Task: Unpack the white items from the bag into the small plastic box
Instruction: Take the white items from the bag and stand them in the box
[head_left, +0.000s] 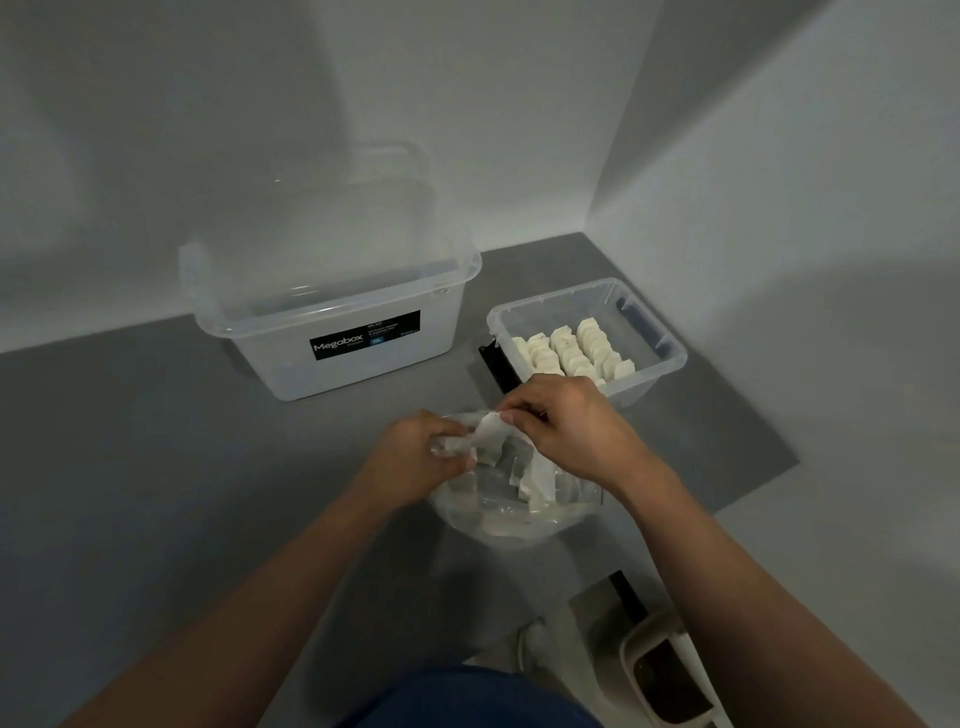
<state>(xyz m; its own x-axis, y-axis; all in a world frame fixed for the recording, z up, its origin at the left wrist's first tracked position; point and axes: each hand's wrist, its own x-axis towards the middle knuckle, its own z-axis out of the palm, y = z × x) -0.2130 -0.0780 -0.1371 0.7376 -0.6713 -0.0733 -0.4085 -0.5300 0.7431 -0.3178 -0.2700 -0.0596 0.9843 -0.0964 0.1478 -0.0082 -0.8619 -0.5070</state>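
At the left of the grey desk (156, 441) stands a large clear box (291, 358) with a black label (363, 335), and a clear lid leans behind it. Near the middle, the left hand (415, 457) grips the left edge of the bag (498, 525), its fingers curled round the crumpled film. The bag sits on the desk with its mouth open, and white items (535, 480) show inside it. The right hand (571, 426) is at the bag's upper edge, thumb and forefinger pinched together on a pale flap. I cannot tell whether that flap is film or an item. Further right, just behind this hand, the small plastic box (670, 364) holds three rows of white pieces (571, 348). A black object (493, 364) lies against its left side.
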